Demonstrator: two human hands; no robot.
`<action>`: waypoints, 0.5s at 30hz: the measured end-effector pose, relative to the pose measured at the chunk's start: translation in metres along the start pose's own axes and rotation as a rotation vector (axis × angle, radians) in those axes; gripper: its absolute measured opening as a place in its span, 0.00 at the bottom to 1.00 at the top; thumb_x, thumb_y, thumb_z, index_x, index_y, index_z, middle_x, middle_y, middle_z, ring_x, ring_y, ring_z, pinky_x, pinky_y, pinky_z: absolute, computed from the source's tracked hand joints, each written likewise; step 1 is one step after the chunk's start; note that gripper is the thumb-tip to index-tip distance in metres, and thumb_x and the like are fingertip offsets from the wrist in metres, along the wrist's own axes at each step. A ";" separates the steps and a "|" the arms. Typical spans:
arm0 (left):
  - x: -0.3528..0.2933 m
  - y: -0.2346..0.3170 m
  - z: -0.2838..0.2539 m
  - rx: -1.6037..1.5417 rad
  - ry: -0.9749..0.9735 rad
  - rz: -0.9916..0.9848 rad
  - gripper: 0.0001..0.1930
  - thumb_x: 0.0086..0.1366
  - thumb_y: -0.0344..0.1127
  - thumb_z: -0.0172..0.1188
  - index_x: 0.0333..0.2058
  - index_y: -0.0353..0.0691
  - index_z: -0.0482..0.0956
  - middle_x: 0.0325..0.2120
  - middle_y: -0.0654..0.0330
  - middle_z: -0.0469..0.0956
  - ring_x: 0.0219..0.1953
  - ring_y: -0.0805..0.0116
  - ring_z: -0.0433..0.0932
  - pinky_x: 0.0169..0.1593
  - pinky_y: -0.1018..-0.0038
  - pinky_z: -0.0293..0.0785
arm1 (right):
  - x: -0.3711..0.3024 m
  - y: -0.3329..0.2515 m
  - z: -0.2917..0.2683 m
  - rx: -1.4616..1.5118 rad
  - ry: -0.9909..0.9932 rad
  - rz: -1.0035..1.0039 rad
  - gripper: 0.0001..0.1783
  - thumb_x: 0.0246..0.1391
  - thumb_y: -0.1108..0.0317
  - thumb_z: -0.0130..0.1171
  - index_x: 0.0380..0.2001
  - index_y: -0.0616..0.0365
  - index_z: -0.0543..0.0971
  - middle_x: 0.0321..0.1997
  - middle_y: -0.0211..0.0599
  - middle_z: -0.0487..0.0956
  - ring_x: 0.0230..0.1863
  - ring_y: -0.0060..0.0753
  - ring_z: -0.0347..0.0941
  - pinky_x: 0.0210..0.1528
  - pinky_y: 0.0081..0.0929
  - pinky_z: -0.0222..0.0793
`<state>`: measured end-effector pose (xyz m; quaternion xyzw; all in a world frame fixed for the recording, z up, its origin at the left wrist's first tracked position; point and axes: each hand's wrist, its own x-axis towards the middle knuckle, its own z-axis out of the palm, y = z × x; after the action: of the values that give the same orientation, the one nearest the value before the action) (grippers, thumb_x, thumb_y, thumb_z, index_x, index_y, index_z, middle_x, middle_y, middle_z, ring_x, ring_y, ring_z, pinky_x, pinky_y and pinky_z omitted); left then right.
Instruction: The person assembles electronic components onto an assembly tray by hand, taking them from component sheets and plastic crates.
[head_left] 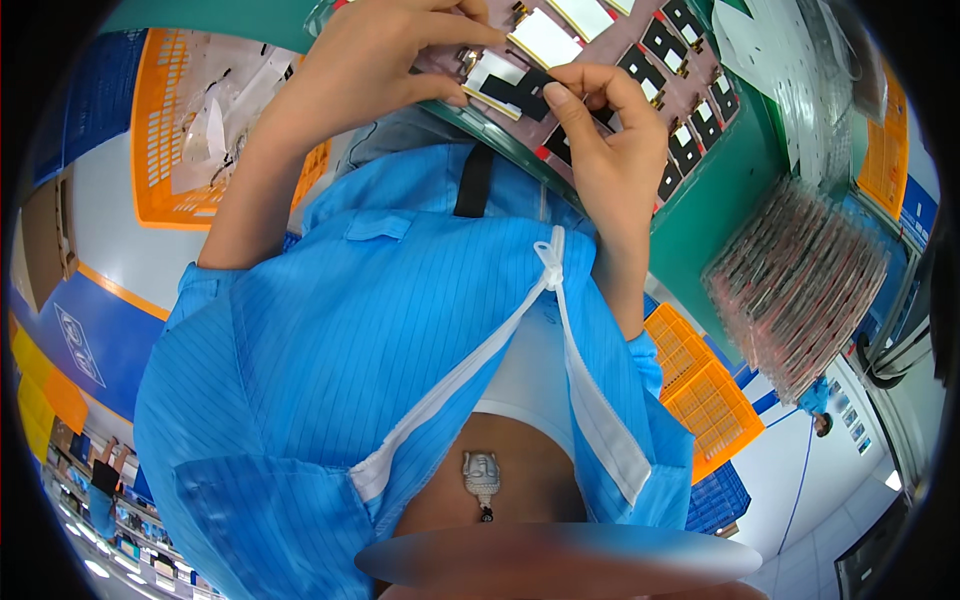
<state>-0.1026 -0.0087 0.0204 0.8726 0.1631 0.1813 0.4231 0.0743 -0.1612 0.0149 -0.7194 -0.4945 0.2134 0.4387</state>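
At the top of the head view, a small white rectangular panel [486, 72] with a thin pale edge lies at the near side of a pink-lined tray [625, 45]. My left hand [385, 55] is closed round the panel's left end, thumb at the near edge and fingers at the far edge. Between the thumb and index finger of my right hand [615, 135] is a black film piece [520, 97] with a small cutout. That film overlaps the right part of the panel; whether it is stuck down, I cannot tell.
More white panels [545, 38] and several panels with black film [705, 122] fill the tray on a green table [690, 260]. Bagged flat trays [800, 285] are stacked at right. An orange basket [150, 130] holding clear plastic stands left; other orange baskets [712, 420] are lower right.
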 end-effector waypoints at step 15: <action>0.013 -0.047 0.038 -0.370 0.432 0.635 0.24 0.38 0.32 0.75 0.39 0.39 0.83 0.37 0.62 0.78 0.33 0.65 0.79 0.34 0.73 0.76 | 0.003 -0.003 0.005 0.005 -0.008 0.027 0.08 0.47 0.72 0.68 0.33 0.58 0.84 0.26 0.35 0.77 0.27 0.27 0.72 0.31 0.25 0.68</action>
<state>-0.0805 -0.0013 -0.0362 0.7308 -0.0643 0.5076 0.4519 0.0699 -0.1562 0.0148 -0.7241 -0.4858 0.2236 0.4356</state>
